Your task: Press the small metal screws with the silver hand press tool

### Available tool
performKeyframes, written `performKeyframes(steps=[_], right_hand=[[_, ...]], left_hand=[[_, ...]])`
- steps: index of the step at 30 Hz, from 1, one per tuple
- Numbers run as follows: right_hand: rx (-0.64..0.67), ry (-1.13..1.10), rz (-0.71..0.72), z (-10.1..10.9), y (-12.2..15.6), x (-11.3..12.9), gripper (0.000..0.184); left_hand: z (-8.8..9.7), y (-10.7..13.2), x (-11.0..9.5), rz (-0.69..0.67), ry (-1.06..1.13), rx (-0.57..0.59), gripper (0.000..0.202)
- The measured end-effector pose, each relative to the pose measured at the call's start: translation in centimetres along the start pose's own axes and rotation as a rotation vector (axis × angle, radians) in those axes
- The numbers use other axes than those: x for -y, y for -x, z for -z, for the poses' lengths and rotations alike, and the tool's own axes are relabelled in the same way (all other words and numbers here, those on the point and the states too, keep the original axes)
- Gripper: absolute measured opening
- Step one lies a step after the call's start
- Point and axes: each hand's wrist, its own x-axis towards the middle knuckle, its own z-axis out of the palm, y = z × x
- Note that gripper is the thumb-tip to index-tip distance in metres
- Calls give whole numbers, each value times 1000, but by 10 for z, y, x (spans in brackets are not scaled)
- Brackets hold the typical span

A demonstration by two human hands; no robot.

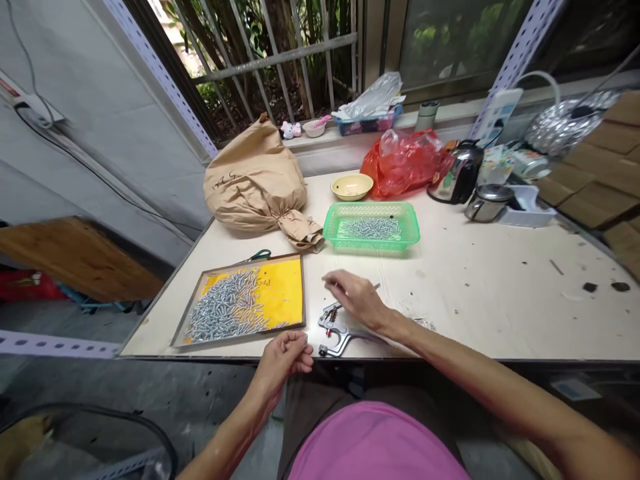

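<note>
Left hand (287, 352) and right hand (359, 297) curl, grasp unclear. Spring-handled pliers (342, 338) lie at the left's three o'clock, handles pointing likewise, nearer the right.

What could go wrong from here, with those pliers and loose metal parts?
The pliers lie close to the table's front edge, by the right hand; a bump might send them off.

Anything slipping from the left hand, also at that edge, could drop to the floor.

Knocking the shallow tray might scatter its small metal parts.
</note>
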Motion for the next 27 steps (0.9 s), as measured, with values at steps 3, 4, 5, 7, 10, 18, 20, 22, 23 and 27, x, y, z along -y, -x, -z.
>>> performKeyframes(steps=[3, 4, 5, 7, 10, 18, 20, 22, 23, 27], right_hand=[[-124, 305, -99, 37, -40, -11, 22], [-149, 423, -135, 48, -50, -13, 26], [-167, 522, -165, 56, -55, -14, 29], [-140, 601, -179, 63, -49, -11, 32], [118, 437, -131, 49, -4, -2, 23], [473, 336, -238, 20, 96, 8, 14], [477, 371, -228, 20, 97, 5, 14], [474, 393, -213, 19, 96, 3, 12], [470, 401, -208, 18, 96, 3, 11], [449, 420, -207, 16, 99, 3, 9]], left_hand=[[-5, -3, -5, 32, 16, 49, 44], [-7, -4, -8, 39, 21, 61, 43], [-8, -5, -10, 42, 22, 68, 42], [-8, -7, -13, 30, 16, 67, 39], [-9, -12, -16, 0, -26, 36, 36], [-22, -25, -16, -103, -320, 28, 25], [-27, -27, -14, -74, -370, 36, 23], [-31, -27, -11, -52, -417, 46, 23], [-32, -27, -9, -52, -433, 54, 24], [-35, -26, -5, -46, -448, 59, 25]])
